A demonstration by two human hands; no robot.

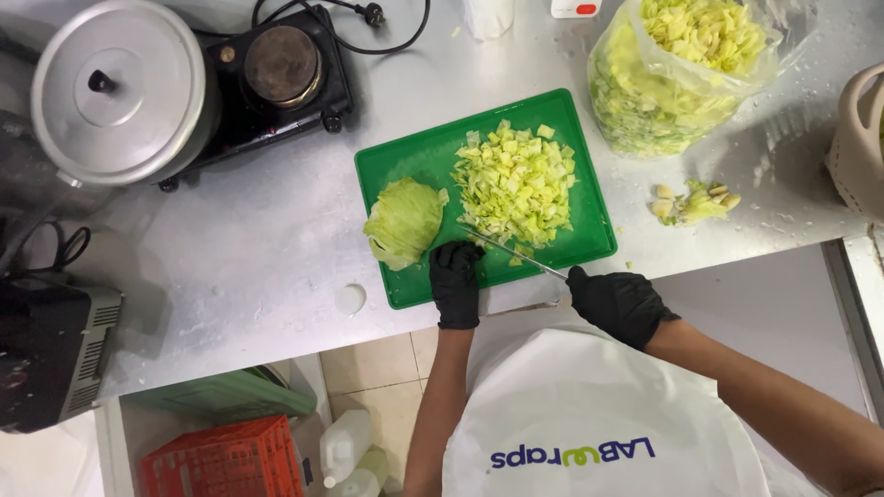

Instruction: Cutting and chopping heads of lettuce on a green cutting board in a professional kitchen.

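the knife (516,250) lies low across the near edge of the green cutting board (433,156), its thin blade running left to right and a little toward the near side, tip pointing left at the lettuce wedge (403,221), handle end at the right. the right hand (619,302), in a black glove, is closed around the handle just off the board's near right corner. the left hand (455,281), also gloved, rests with fingers curled down by the blade's tip, just beside the wedge, apparently touching the steel, though i cannot tell for sure. to cut well here, i'd say keep those fingertips tucked back and the blade flat to the board. far of the blade sits a heap of chopped lettuce (516,184). beyond the board's far right corner stands a clear bag of chopped lettuce (672,64), with trimmed scraps (692,202) near it on the steel counter (258,248); at far left, a lidded pot (115,92) and a hot plate (281,69).
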